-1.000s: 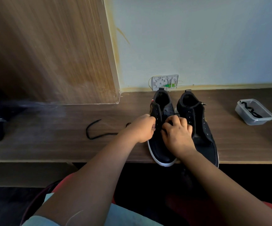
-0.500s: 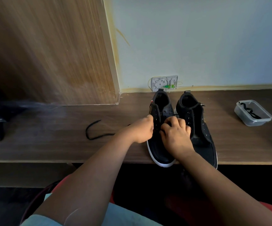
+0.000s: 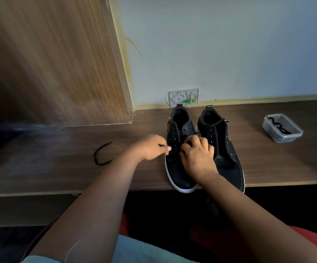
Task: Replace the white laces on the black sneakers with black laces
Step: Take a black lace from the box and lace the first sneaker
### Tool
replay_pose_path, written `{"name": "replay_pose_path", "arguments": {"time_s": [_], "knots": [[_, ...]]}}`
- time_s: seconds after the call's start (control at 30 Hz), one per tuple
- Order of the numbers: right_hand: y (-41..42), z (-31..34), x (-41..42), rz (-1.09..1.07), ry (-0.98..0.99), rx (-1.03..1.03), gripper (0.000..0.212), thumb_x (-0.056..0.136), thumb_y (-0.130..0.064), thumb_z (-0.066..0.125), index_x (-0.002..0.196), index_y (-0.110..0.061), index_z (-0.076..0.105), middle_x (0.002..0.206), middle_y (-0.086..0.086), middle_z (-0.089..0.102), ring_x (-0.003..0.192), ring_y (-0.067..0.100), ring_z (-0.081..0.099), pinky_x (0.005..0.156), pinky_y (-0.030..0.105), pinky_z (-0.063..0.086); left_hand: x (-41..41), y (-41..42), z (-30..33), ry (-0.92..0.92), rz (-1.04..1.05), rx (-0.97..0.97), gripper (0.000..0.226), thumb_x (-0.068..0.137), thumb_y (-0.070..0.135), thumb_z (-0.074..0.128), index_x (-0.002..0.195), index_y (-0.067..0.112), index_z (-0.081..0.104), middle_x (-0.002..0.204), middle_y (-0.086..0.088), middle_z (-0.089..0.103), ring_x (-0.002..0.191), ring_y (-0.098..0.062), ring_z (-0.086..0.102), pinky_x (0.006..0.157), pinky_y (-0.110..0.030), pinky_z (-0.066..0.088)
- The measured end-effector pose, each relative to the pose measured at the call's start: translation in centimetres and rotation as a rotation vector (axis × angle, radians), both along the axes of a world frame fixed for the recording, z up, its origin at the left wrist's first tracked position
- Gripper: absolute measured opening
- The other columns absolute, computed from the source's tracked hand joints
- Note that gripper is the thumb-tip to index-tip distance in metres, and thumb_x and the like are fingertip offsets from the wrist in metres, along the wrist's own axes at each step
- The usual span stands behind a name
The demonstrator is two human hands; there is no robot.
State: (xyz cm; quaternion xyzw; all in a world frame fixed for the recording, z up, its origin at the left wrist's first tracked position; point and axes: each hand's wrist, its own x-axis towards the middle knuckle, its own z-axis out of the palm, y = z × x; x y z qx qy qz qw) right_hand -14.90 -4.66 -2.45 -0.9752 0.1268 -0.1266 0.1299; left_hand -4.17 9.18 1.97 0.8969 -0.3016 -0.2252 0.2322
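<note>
So we've got the two black sneakers side by side on the brown desk (image 3: 267, 164), heels toward the wall, toes hanging a bit over the front edge. The left sneaker (image 3: 178, 168) is the one we're on; the right sneaker (image 3: 228, 149) sits just beside it, touching or close to it.

Our left hand (image 3: 150, 147) is at the left sneaker's outer side by the eyelets, fingers curled with the tips pinched together. It looks like it's pinching a lace end, but that bit is too dark and small to say for sure. Our right hand (image 3: 199, 158) lies over the middle of the same shoe, fingers bent down onto the lacing area, and covers most of what's going on there, so we can't tell what it holds.

A loop of black lace (image 3: 100, 154) lies on the desk to the left, running behind our left forearm. Off to the right, well apart, there's a clear plastic tub (image 3: 283, 130) with something dark and stringy inside. A white wall socket (image 3: 184, 95) sits right behind the heels, and a wooden panel (image 3: 59, 63) stands on the left.
</note>
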Motion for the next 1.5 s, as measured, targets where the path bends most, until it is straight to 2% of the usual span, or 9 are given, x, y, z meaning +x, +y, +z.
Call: {"name": "replay_pose_path", "arguments": {"time_s": [0.27,0.4,0.5,0.6,0.73,1.0,1.17,1.3,1.5], "knots": [[0.0,-0.3,0.0,-0.003,-0.024,0.001,0.026,0.095,-0.034,0.051,0.107,-0.016,0.063,0.125,0.003,0.045,0.116,0.031,0.034,0.092,0.045,0.03,1.5,5.4,4.0,0.264,0.051,-0.235,0.019,0.091,0.027,0.062,0.076,0.016,0.067,0.073,0.001,0.058,0.072,-0.01,0.052,0.075,-0.024,0.04],[-0.1,-0.6,0.1,-0.009,-0.047,0.002,0.024,0.094,-0.033,0.053,0.104,-0.015,0.064,0.122,0.003,0.046,0.115,0.031,0.036,0.092,0.047,0.031,2.7,8.2,4.9,0.569,0.175,-0.788,0.036,0.051,0.044,0.09,0.071,0.019,0.074,0.071,0.005,0.062,0.068,-0.005,0.059,0.078,-0.023,0.052],[-0.1,-0.9,0.2,-0.014,-0.053,0.012,0.023,0.093,-0.032,0.054,0.104,-0.015,0.065,0.121,0.003,0.047,0.114,0.032,0.037,0.092,0.047,0.033,2.6,7.8,5.2,0.67,0.133,-0.989,0.028,0.057,0.038,0.088,0.072,0.02,0.071,0.069,0.006,0.06,0.069,-0.006,0.058,0.081,-0.025,0.053],[0.0,-0.4,0.1,-0.023,-0.156,0.073,0.031,0.093,-0.03,0.047,0.117,-0.015,0.06,0.123,0.005,0.048,0.112,0.031,0.039,0.091,0.049,0.039,0.8,5.4,4.9,0.513,0.101,-0.739,0.01,0.083,0.023,0.066,0.083,0.014,0.07,0.077,0.002,0.061,0.074,-0.009,0.054,0.077,-0.024,0.046],[1.4,2.1,-0.3,0.169,-0.371,0.265,0.046,0.092,-0.044,0.043,0.133,-0.023,0.052,0.129,-0.003,0.047,0.116,0.021,0.037,0.09,0.037,0.036,-1.3,1.8,3.7,0.369,-0.024,-0.528,0.02,0.097,0.014,0.052,0.081,0.013,0.063,0.068,0.012,0.061,0.068,0.001,0.052,0.07,-0.011,0.04],[-0.5,2.7,0.0,0.134,-0.467,0.228,0.036,0.085,-0.059,0.049,0.093,-0.029,0.068,0.098,-0.017,0.063,0.108,0.02,0.042,0.078,0.034,0.027,-1.5,0.9,3.5,0.251,-0.059,-0.516,0.018,0.096,0.011,0.056,0.085,0.016,0.07,0.082,0.008,0.069,0.08,0.002,0.059,0.08,-0.01,0.042],[-0.5,2.8,-0.2,0.169,-0.459,0.005,0.035,0.086,-0.055,0.049,0.079,-0.027,0.069,0.09,-0.016,0.065,0.106,0.019,0.04,0.078,0.038,0.029,-1.1,0.8,2.7,0.024,-0.055,-0.337,0.019,0.097,0.018,0.056,0.082,0.014,0.068,0.081,0.007,0.066,0.083,-0.008,0.056,0.086,-0.03,0.044],[-1.4,3.3,-0.4,0.145,-0.429,-0.157,0.031,0.089,-0.051,0.049,0.082,-0.03,0.07,0.091,-0.014,0.065,0.109,0.025,0.043,0.08,0.04,0.027,-1.0,1.3,3.1,0.089,-0.046,-0.308,0.022,0.098,0.018,0.052,0.083,0.015,0.068,0.073,0.016,0.064,0.081,-0.007,0.056,0.085,-0.026,0.041],[-4.6,3.1,-0.5,-0.078,-0.305,-0.305,0.032,0.087,-0.043,0.05,0.075,-0.023,0.072,0.092,-0.008,0.065,0.11,0.03,0.042,0.085,0.041,0.024,-0.7,2.7,4.1,0.329,0.017,-0.434,0.022,0.099,0.015,0.05,0.086,0.016,0.068,0.084,0.0,0.063,0.083,-0.007,0.055,0.084,-0.019,0.038]]}}
